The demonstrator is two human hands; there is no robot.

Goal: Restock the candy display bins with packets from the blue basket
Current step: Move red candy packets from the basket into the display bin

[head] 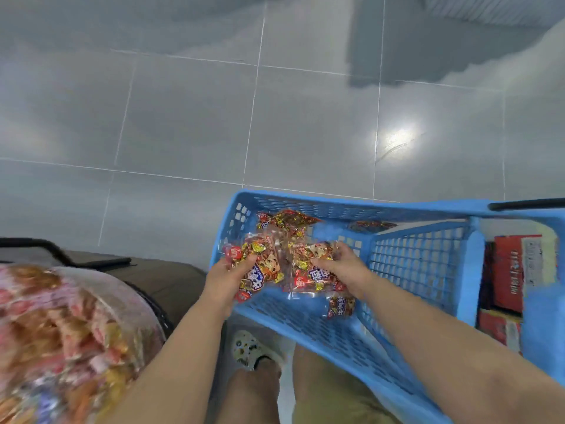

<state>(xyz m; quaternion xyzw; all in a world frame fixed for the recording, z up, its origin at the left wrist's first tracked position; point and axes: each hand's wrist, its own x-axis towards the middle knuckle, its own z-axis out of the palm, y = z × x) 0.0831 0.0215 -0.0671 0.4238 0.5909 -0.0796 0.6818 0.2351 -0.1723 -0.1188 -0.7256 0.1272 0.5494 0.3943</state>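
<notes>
Grey glossy floor tiles [183, 117], pale grout lines; bright lamp glare [397, 140] right of centre. Patterned slipper [249, 348] on the floor at bottom centre. Red printed cartons [509, 270] stacked at the right edge, black handle [526, 204] above them. Brown padded surface [165, 280] at left, black tube [46, 244] beside it.

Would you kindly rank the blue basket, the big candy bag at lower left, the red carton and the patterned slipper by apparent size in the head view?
1. blue basket
2. big candy bag, enlarged by nearness to the camera
3. red carton
4. patterned slipper
</notes>
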